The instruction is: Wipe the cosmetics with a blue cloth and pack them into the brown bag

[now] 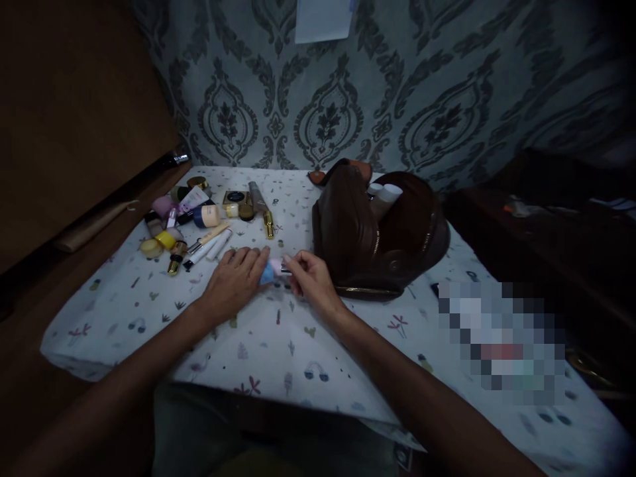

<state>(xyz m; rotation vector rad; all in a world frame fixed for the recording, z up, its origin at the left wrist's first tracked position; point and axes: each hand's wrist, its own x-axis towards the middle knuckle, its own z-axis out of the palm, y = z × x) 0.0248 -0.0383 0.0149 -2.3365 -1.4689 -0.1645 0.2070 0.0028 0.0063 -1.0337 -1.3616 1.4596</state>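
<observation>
My left hand [237, 279] and my right hand [312, 279] meet over the white patterned cloth [278, 344] and both hold a small pink and blue item [271, 270] between them; it looks like a soft brush or sponge with a metal part at its right end. The fingers of both hands are curled round it. Just right of my hands stands an open brown leather pouch [368, 238] with two white-capped bottles [385, 193] sticking out of its top.
Several cosmetics [199, 218] lie scattered at the back left of the cloth: tubes, small jars, a compact and gold-capped sticks. A patterned wall stands behind. Dark wooden furniture [74, 132] flanks the left, and a dark surface lies at the right.
</observation>
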